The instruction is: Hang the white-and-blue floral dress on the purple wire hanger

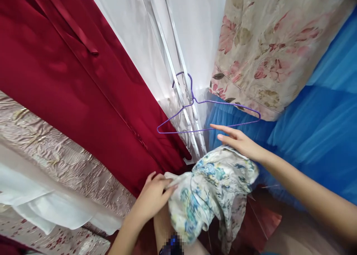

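A purple clothes hanger point(228, 103) hangs by its hook on a white metal rail. Below it is a crumpled white floral garment point(214, 173) with blue, green and yellow patterns, slightly blurred. My left hand point(156, 191) pinches its left edge between thumb and fingers. At the garment's upper right edge is my right hand point(237, 140), with two digits stretched toward the hanger's bottom bar. The cloth hangs against this hand, its other fingers hidden behind it. Whether the fingertip touches the bar is hard to tell.
White metal rails point(167, 43) slant down the middle. Dark red fabric point(83, 80) hangs at the left, above textured beige cloth point(64, 158) and white fabric point(50, 199). Beige floral fabric point(259, 50) and blue tulle point(320, 136) hang at the right.
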Demonstrator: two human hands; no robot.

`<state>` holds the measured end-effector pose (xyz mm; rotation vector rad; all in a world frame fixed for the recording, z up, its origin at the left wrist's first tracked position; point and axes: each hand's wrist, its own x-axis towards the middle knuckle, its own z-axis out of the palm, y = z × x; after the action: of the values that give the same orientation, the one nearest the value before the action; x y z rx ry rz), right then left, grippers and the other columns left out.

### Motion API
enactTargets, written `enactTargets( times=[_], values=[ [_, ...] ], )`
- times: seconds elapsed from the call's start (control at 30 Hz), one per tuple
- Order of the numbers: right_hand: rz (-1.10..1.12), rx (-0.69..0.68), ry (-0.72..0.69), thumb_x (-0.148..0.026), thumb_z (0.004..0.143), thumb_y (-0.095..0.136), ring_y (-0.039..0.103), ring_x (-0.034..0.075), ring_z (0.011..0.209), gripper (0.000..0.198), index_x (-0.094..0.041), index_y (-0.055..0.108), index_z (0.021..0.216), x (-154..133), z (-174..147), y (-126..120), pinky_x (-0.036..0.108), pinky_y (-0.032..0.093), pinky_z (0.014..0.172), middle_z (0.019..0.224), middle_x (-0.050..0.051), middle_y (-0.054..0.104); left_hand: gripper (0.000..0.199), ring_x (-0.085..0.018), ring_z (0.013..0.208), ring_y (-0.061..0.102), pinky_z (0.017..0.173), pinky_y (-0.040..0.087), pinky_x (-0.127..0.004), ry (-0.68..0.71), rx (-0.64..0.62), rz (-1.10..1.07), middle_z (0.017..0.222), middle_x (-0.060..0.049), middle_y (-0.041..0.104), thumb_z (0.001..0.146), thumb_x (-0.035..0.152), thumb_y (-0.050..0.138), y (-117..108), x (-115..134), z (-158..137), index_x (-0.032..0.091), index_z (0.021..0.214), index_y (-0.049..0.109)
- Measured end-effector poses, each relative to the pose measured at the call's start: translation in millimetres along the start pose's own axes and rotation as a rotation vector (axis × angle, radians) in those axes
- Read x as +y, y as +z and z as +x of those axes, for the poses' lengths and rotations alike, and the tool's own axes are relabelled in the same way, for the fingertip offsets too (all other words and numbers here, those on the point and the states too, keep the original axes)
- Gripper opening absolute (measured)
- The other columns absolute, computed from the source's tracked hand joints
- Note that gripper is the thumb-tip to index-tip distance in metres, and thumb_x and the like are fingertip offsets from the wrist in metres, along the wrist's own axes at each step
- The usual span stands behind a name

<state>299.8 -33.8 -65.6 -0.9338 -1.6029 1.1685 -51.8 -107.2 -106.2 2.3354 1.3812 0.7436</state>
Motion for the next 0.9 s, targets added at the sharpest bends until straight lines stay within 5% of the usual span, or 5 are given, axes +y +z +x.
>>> enactTargets(
  times=[0.17,0.37,0.5,0.7,0.9],
  values=[
    [-0.282,-0.031,-0.08,-0.042,0.093,0.06,0.032,0.011,0.044,0.064,-0.02,0.044,0.151,27.1,24.8,17.7,0.022,0.022,0.043,0.049,-0.008,0.04,0.017,-0.03,0.089,0.056,0.1,0.035,-0.043,-0.121,0.324,0.061,0.086,-0.006,0.075,0.069,0.034,0.082,-18.4,-40.6,15.4,0.028,0.084,0.076],
    [-0.529,-0.1,-0.066,-0.04,0.097,0.053,0.042,0.013,0.048,0.059,-0.028,0.039,0.153,20.3,17.7,14.7,0.023,0.028,0.049,0.051,-0.008,0.046,0.038,-0.033,0.11,0.046,0.092,0.039,-0.048,-0.295,0.111,0.575,0.141,-0.01,0.057,0.098,0.041,0.042,-61.1,-12.5,52.6,0.024,0.124,0.063],
    [-0.548,-0.13,-0.054,-0.044,0.1,0.047,0.044,0.014,0.049,0.055,-0.028,0.039,0.152,9.4,9.6,15.5,0.024,0.029,0.05,0.052,-0.008,0.046,0.041,-0.034,0.112,0.045,0.09,0.041,-0.05,-0.247,0.16,0.681,0.142,-0.014,0.055,0.099,0.04,0.039,-77.5,3.2,83.0,0.019,0.13,0.056],
    [-0.565,-0.134,-0.073,-0.05,0.1,0.046,0.045,0.014,0.051,0.054,-0.026,0.046,0.148,6.4,-0.7,21.9,0.025,0.03,0.052,0.052,-0.007,0.044,0.028,-0.034,0.114,0.045,0.094,0.042,-0.05,-0.027,0.289,0.698,0.146,-0.005,0.055,0.099,0.036,0.042,-81.7,20.2,94.1,0.02,0.088,0.061],
    [-0.505,-0.144,-0.076,-0.049,0.099,0.047,0.04,0.013,0.049,0.05,-0.025,0.053,0.144,7.5,-4.9,28.6,0.024,0.025,0.049,0.05,-0.007,0.039,0.024,-0.025,0.11,0.061,0.098,0.048,-0.038,0.117,0.402,0.51,0.136,-0.005,0.063,0.1,0.032,0.047,-72.7,43.7,100.3,0.02,0.105,0.067]
  ],
)
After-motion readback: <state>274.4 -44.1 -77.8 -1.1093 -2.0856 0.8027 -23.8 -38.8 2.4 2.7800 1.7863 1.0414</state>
